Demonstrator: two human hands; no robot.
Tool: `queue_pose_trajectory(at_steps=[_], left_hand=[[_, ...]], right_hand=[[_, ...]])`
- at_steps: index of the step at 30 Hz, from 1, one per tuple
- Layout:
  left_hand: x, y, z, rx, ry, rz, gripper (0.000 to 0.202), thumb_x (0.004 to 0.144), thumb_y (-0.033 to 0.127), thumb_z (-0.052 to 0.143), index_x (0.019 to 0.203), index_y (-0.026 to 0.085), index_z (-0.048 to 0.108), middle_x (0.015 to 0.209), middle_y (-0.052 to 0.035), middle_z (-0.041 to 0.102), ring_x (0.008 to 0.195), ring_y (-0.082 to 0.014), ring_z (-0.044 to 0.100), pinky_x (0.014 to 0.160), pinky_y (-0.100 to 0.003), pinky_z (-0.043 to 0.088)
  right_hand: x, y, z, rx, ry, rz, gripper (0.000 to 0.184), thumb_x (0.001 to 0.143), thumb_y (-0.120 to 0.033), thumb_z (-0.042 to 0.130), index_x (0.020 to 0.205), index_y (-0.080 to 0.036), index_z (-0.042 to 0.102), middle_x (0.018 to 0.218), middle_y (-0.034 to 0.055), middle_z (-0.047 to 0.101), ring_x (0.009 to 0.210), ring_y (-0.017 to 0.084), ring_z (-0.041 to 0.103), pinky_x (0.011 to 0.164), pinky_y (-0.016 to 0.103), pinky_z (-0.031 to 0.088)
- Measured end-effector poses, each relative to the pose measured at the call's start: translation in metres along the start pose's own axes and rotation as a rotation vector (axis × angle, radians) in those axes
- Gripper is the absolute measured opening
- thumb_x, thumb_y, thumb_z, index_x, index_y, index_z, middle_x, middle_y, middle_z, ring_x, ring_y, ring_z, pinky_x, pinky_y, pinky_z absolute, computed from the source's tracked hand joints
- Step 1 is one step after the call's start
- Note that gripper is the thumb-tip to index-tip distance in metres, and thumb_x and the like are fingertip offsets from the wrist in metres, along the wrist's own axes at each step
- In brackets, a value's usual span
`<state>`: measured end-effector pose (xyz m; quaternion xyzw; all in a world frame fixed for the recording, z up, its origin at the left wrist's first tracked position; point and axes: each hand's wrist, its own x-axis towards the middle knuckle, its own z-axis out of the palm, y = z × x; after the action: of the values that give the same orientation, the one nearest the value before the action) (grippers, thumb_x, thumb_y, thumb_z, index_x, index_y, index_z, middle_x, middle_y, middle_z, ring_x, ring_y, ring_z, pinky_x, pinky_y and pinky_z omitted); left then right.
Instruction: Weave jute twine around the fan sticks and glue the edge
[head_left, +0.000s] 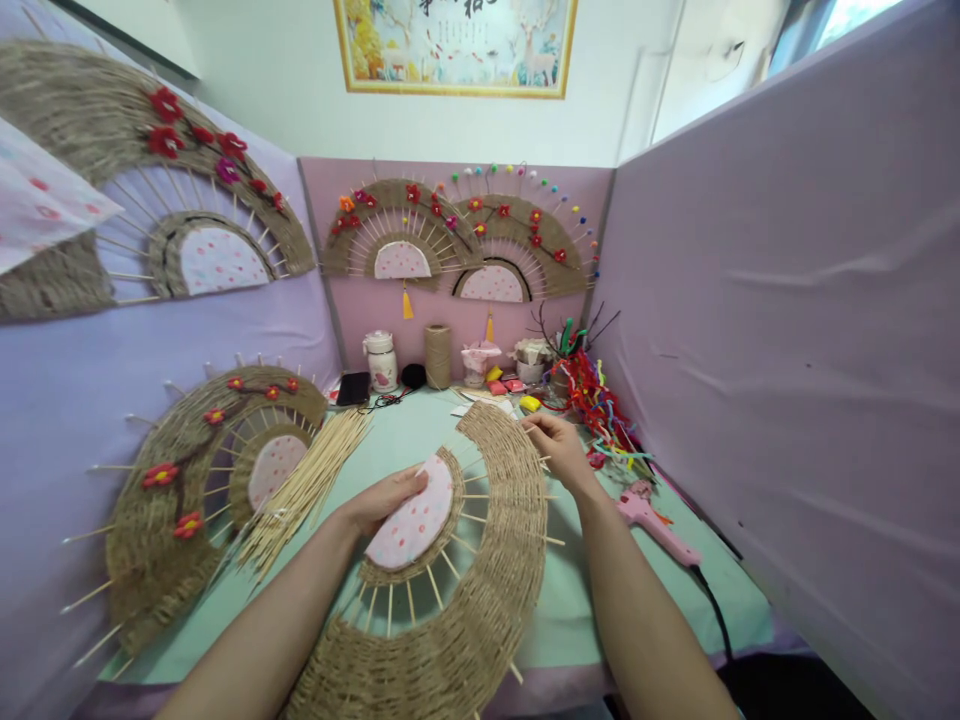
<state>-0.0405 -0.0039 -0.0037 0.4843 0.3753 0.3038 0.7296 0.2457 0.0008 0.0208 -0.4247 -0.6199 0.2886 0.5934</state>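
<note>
Two hands are on the fan [517,520]. The left hand [390,500] is closed on its pink patch [411,525], thumb on top, other fingers mostly hidden. The right hand [555,445] has thumb and fingertips drawn together at the outer edge, pinching rim or stick end; I cannot tell which. The fan lies tilted between the forearms, its lower end toward the person.

A hard tug there could snap a thin rib [411,603] or work it loose from the weave, and if the left thumb slips, the fan would likely swing. The jutting tips could snag.

Just past the left forearm, loose sticks [315,490] crowd that side, with a flowered fan [150,540] beyond. Near the right forearm lies a glue gun [660,530]; its cord [716,610] could catch an elbow. Pipe cleaners [600,400] tangle behind it. Twine [437,357] and a jar [381,362] line the back.
</note>
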Motion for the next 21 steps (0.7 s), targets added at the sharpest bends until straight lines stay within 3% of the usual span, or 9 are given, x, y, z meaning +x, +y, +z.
queue_pose_trajectory(at_steps=[13,21], left_hand=[[-0.0009,-0.0002,0.0047,0.040,-0.015,-0.043,0.053,0.064,0.043,0.077,0.105,0.015,0.059,0.085,-0.0061,0.068,0.065,-0.0148,0.062,0.060,-0.025,0.048],[-0.0002,-0.0025,0.0031,0.060,-0.015,-0.067,0.053,0.063,0.045,0.077,0.102,0.014,0.060,0.087,-0.0076,0.069,0.068,-0.0161,0.064,0.064,-0.026,0.050]], right_hand=[[-0.0010,0.0026,-0.0031,-0.139,0.182,-0.227,0.017,0.079,-0.034,0.059,0.073,-0.020,0.064,0.071,0.0015,0.062,0.067,0.015,0.054,0.063,0.027,0.041],[-0.0020,0.0019,-0.0038,-0.173,0.193,-0.274,0.015,0.081,-0.032,0.059,0.074,-0.020,0.064,0.072,0.0015,0.062,0.068,0.016,0.055,0.065,0.028,0.041]])
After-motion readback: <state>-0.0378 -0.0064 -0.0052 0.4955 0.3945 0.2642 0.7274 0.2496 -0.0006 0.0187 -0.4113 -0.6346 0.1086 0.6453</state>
